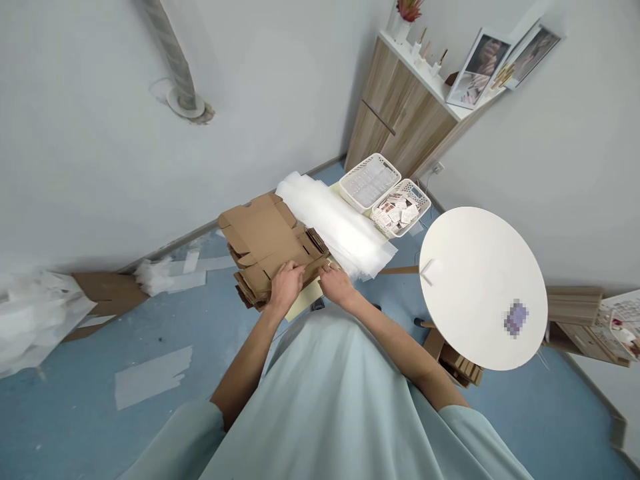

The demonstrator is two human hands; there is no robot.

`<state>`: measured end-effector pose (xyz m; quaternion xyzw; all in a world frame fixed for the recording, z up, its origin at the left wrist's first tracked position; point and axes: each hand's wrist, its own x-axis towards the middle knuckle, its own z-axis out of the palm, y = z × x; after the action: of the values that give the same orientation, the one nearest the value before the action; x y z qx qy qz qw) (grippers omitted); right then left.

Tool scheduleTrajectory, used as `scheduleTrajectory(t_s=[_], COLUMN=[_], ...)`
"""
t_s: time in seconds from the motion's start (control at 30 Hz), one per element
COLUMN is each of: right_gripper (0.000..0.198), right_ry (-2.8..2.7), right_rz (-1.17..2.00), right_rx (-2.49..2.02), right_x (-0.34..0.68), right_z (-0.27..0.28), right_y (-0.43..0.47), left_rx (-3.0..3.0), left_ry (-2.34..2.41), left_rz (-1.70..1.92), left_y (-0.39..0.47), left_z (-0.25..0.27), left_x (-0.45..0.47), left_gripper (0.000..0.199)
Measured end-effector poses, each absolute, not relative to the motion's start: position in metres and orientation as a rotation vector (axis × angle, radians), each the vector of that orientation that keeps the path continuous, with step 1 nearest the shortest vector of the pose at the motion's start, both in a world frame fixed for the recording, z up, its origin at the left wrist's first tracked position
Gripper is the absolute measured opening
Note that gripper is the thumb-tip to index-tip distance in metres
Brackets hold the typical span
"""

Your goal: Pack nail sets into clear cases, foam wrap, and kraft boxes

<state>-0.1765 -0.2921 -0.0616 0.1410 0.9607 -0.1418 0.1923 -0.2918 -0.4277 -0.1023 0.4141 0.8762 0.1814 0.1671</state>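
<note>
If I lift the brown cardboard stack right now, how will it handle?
The cardboard stack is probably light for its size, since the sheets look thin. The broad top panel should stay fairly stiff, but the flaps may swing at their creases. Edges lie unevenly, so lower layers could slide apart.

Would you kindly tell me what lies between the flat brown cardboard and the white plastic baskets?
The head view shows a pile of thin white sheeting between the brown cardboard and the baskets.
</note>
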Motion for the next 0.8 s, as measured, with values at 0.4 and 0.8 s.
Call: scheduleTrajectory(t_s=[0.4, 0.8], right_gripper=[0.029, 0.061], right_ry=[2.866, 2.963], right_rz=[-0.825, -1.630], right_rx=[0.486, 1.866], right_x=[-0.162, 0.002], right_z=[-0.001, 0.104], right_y=[-0.254, -0.133], left_rx=[1.502, 2.381], left_ry=[2.658, 1.951], left_rz=[1.178, 1.218], left_y=[-0.429, -0.278], left_z=[0.008, 0.068], left_x=[-0.294, -0.188], left_gripper=[0.057, 0.067])
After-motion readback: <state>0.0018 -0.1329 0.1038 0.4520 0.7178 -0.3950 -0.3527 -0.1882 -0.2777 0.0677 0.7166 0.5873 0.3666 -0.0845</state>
